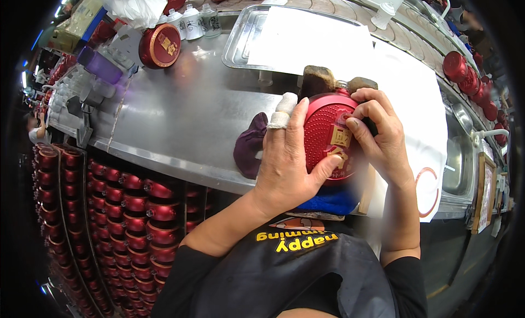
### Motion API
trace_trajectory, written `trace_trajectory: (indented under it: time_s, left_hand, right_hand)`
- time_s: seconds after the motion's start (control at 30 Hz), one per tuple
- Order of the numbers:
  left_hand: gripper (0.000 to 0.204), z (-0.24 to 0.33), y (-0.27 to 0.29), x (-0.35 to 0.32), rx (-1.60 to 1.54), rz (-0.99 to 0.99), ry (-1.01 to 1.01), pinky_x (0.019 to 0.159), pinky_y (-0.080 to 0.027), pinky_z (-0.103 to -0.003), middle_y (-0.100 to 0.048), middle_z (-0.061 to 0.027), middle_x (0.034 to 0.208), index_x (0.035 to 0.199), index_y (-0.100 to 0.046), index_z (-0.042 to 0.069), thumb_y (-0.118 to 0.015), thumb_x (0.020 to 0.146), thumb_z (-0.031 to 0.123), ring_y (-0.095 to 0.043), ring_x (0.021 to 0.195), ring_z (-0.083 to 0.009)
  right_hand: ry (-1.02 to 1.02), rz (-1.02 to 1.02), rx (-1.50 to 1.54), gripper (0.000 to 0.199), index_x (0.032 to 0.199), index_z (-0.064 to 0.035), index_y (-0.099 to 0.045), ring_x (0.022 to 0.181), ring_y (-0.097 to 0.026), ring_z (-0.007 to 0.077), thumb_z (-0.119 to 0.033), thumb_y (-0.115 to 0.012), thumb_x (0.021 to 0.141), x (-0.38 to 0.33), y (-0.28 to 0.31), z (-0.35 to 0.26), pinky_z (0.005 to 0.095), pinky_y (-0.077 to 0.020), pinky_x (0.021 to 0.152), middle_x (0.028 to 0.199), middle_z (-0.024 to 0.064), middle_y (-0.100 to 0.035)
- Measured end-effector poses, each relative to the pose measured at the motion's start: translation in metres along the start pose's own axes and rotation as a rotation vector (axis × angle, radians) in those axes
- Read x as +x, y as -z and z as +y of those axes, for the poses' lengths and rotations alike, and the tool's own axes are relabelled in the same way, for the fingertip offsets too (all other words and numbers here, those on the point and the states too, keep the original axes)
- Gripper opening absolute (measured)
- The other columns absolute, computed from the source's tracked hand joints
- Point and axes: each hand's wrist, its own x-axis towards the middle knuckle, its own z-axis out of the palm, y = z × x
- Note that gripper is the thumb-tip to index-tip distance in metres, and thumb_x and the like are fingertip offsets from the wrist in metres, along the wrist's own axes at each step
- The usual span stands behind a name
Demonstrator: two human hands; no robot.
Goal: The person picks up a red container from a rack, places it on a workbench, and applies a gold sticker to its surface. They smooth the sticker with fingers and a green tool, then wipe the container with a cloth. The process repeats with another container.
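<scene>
A flat, round red bottle with a dotted face and gold characters stands tilted on its side in front of me, its neck pointing away. My left hand steadies it from the left, the thumb pressed on its face and the long fingers along its rim. White wrapping covers a finger of that hand. At the upper right of the face, my right hand has thumb and forefinger pinched together; what lies between them is too small to tell. Two brown blocks flank the neck. Under the bottle is a blue cloth.
A dark purple cloth lies left of my left hand. Beyond are a metal tray with white paper, small labelled bottles and another round red bottle. Racks of red bottles stand lower left; a sink is at right.
</scene>
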Motion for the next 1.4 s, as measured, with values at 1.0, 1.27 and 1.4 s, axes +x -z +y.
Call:
trace_trajectory:
  time_s: [1.0, 1.27, 1.4]
  left_hand:
    - [0.101, 0.0021, 0.0019, 0.0050, 0.003, -0.049, 0.041, 0.118, -0.029, -0.055, -0.032, -0.0352, 0.155, 0.158, -0.023, -0.004, -0.081, 0.086, 0.035, -0.034, 0.144, -0.0506]
    - [0.101, 0.0032, 0.0046, 0.0046, -0.031, -0.090, 0.087, 0.118, -0.030, -0.055, -0.032, -0.0349, 0.156, 0.158, -0.023, -0.005, -0.082, 0.085, 0.032, -0.034, 0.145, -0.0501]
    - [0.101, 0.0047, 0.0052, 0.0038, -0.043, -0.109, 0.114, 0.118, -0.030, -0.055, -0.032, -0.0348, 0.155, 0.158, -0.023, -0.005, -0.083, 0.085, 0.031, -0.034, 0.144, -0.0502]
  right_hand:
    - [0.041, 0.053, -0.046, 0.011, 0.090, -0.0006, -0.062, 0.112, -0.064, 0.0293, 0.001, -0.074, 0.088, -0.0003, -0.0031, 0.0032, 0.0375, -0.0533, 0.094, 0.121, 0.0145, -0.062]
    - [0.046, 0.061, -0.053, 0.012, 0.089, -0.0004, -0.062, 0.112, -0.064, 0.0294, 0.003, -0.074, 0.086, 0.0005, -0.0028, 0.0024, 0.0376, -0.0541, 0.093, 0.121, 0.0150, -0.062]
    - [0.040, 0.060, -0.044, 0.013, 0.089, -0.0002, -0.062, 0.112, -0.064, 0.0302, 0.003, -0.074, 0.085, 0.0009, -0.0024, 0.0012, 0.0381, -0.0538, 0.093, 0.121, 0.0154, -0.062]
